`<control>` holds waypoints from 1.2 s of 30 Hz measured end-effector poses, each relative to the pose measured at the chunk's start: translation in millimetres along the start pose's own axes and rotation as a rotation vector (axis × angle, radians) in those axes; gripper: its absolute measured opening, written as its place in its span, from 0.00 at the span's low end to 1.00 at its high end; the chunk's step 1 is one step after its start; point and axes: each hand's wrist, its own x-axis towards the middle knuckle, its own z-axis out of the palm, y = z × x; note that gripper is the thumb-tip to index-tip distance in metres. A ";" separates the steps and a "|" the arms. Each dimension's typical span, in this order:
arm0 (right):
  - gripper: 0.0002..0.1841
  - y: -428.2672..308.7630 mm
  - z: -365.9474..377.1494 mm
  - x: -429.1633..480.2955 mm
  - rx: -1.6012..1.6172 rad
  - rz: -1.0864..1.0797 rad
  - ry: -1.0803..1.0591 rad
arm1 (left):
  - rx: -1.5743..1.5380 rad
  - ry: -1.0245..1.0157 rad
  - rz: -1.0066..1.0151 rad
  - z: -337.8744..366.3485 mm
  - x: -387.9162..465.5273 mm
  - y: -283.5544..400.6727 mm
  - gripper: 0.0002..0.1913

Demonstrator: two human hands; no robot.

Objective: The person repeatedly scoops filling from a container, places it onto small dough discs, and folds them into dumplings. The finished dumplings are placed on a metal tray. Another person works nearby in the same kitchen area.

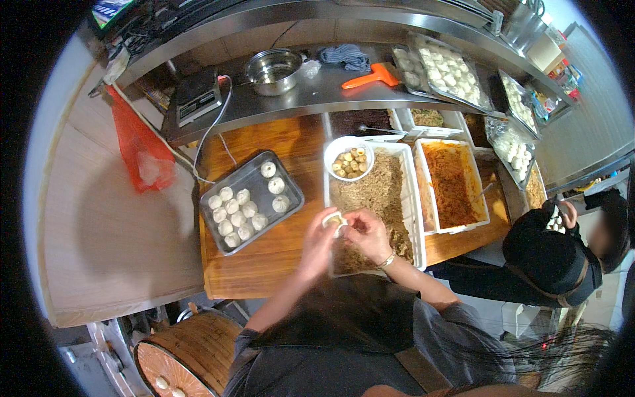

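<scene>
A small round dough wrapper (333, 222) with filling at its centre rests in my left hand (318, 243). The fingers of my right hand (368, 234) pinch its right edge. Both hands are above a white plastic tub (419, 248) of brown minced filling (379, 198). On the rim of that tub sits a white bowl (329, 166) of small halved brown-and-yellow pieces (353, 163). To the left lies a dark metal tray (278, 228) with several pleated buns (231, 206) on it, three of them along its right side.
An orange-red filling tub (454, 183) stands right of the brown one. A steel shelf (307, 101) behind holds a digital scale (198, 106), a steel pot (274, 72), an orange scraper (374, 77) and bun trays (449, 72). Another person (550, 253) stands at right; a bamboo steamer (193, 342) stands lower left.
</scene>
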 end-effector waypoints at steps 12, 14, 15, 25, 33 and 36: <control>0.07 -40.3 -1.8 -16.9 -0.303 -0.218 -0.055 | -0.296 -0.101 0.096 10.9 2.1 14.9 0.30; 0.07 -42.6 -0.5 -17.5 -0.359 -0.317 -0.069 | -0.330 -0.165 0.024 6.7 4.9 15.7 0.34; 0.07 -43.1 0.1 -17.3 -0.371 -0.302 -0.074 | -0.280 -0.021 -0.090 5.7 5.6 14.7 0.34; 0.09 -45.0 0.3 -13.3 -0.518 -0.486 -0.049 | -0.130 -0.029 -0.051 4.7 0.5 16.9 0.33; 0.09 -41.6 -4.3 -12.9 -0.510 -0.361 -0.058 | 0.101 -0.071 0.046 8.0 -1.7 28.3 0.32; 0.11 -44.4 -7.0 -11.3 -0.531 -0.549 -0.030 | -0.011 -0.140 0.052 6.3 -2.7 27.7 0.31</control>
